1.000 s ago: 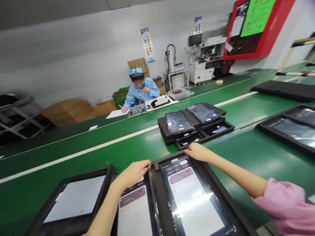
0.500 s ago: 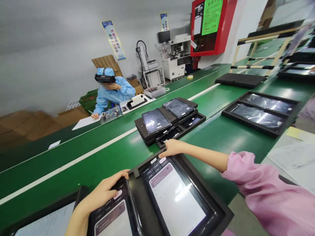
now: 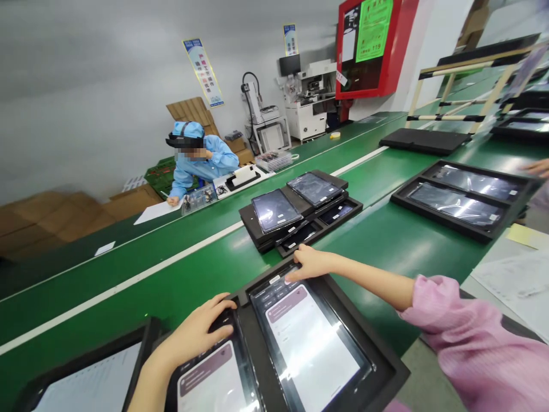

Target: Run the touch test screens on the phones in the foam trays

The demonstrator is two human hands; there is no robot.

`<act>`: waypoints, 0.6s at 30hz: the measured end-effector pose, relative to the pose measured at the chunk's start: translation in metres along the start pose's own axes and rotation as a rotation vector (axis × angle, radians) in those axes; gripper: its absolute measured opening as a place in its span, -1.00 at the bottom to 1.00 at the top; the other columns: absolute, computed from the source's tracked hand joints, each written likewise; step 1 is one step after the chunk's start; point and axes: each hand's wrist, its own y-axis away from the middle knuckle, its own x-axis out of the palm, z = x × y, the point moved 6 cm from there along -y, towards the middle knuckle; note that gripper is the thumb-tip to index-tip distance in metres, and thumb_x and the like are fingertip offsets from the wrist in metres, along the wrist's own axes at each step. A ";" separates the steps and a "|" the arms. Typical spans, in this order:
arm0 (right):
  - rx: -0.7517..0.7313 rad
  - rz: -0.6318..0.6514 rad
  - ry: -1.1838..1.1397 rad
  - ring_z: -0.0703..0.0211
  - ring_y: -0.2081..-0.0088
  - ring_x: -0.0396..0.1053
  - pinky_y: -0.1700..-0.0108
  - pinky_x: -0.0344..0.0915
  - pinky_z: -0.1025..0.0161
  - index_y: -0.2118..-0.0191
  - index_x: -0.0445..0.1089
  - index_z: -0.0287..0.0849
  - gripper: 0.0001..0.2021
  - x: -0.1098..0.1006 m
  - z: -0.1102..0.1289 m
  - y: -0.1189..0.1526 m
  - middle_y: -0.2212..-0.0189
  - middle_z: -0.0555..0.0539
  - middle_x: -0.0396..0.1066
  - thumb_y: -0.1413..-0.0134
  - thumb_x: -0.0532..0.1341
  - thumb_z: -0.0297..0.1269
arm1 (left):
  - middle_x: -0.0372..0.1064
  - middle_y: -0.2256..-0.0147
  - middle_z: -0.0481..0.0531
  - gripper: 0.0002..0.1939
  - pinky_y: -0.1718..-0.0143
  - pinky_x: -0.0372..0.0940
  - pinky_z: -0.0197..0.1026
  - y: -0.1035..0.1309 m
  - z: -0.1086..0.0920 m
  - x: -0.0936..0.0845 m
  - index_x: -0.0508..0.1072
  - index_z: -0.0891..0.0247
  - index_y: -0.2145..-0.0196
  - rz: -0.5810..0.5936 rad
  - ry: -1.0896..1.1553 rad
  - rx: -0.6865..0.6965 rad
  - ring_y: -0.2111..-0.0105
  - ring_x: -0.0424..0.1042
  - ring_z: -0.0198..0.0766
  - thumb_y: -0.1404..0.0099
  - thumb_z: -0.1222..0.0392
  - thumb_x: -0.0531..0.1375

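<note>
A black tray (image 3: 265,357) lies in front of me, with two lit tablets in its two pockets. My left hand (image 3: 189,335) rests over the top end of the left tablet (image 3: 210,382), fingers apart, thumb stretched across near the top of its screen. On the right tablet (image 3: 306,337), the thumb of my right hand (image 3: 315,263) touches the dark upper part of the screen. Its other fingers sit at the tray's far rim, apart from the thumb and partly hidden. Both tablets show a white page with a mauve panel.
Another tray (image 3: 148,343) with a lit tablet is at lower left. Beyond my right hand stand stacked trays with dark tablets (image 3: 277,210). A two-tablet tray (image 3: 484,232) lies right on the green belt (image 3: 206,269). A person in blue (image 3: 210,163) writes across the belt.
My left thumb has shifted right, off the pale button at the top of the left tablet. My right thumb stays at the right tablet's upper end. The view has shifted slightly.
</note>
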 end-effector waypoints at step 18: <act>-0.082 -0.629 0.193 -0.24 0.05 0.31 0.12 0.39 -0.07 0.26 0.50 -0.25 -0.71 0.060 -0.032 0.072 0.02 -0.33 0.29 -0.02 0.06 -0.59 | 0.27 -0.15 0.31 -0.45 -0.29 0.00 0.37 0.008 -0.035 0.025 0.39 0.29 -0.07 -0.145 -0.147 -0.078 -0.16 0.28 0.23 -0.20 -0.04 0.29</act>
